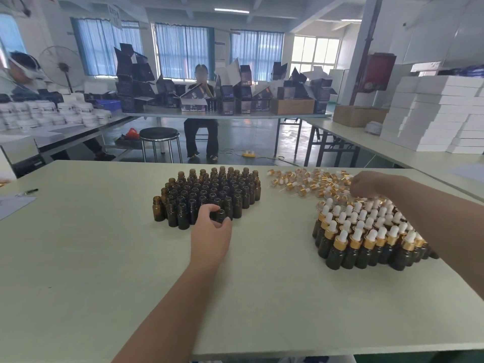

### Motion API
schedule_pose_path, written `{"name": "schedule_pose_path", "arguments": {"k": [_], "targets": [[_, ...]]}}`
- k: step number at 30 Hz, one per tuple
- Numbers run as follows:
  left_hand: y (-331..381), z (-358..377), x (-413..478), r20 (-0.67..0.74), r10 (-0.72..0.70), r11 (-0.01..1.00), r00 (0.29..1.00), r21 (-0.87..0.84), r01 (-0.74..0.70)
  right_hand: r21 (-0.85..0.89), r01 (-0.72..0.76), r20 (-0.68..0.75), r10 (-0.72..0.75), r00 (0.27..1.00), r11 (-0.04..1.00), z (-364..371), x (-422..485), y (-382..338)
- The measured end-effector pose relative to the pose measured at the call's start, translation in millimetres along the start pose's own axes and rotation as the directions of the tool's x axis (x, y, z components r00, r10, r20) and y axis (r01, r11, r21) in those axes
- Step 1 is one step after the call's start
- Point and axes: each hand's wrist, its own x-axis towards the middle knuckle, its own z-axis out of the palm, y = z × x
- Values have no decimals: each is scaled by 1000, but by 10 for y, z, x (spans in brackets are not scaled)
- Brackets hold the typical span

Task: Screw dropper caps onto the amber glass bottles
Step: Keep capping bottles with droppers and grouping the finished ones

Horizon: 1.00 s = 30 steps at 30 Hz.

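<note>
A cluster of open amber glass bottles (pixel 209 192) stands upright at the table's centre. My left hand (pixel 210 229) curls around one uncapped bottle (pixel 221 215) at the cluster's near edge. At the far right lies a loose pile of gold-collared dropper caps (pixel 306 182) with white bulbs. My right hand (pixel 366 186) reaches into that pile with its fingers bent down; whether they pinch a cap is hidden. Below my right forearm stands a group of capped bottles (pixel 366 239).
The pale green table (pixel 104 258) has bare surface in front and to the left. A pen (pixel 30 191) and paper (pixel 13 205) lie at the left edge. Beyond are a stool (pixel 159 142), a seated person, stacked boxes and other tables.
</note>
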Motion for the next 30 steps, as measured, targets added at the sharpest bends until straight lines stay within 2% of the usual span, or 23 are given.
{"name": "schedule_pose_path", "arguments": {"k": [7,21,30], "targets": [[13,5,-1,-58,38,999,998,40,-36,-195,7,52,3,999,981,43,8,-84],[17,22,-12,3,66,987,998,148,-65,-146,-90,123,109,986,985,168,156,-222],[26,9,-39,41,88,987,995,129,-92,-56,-82,117,88,989,995,167,176,-167]]}}
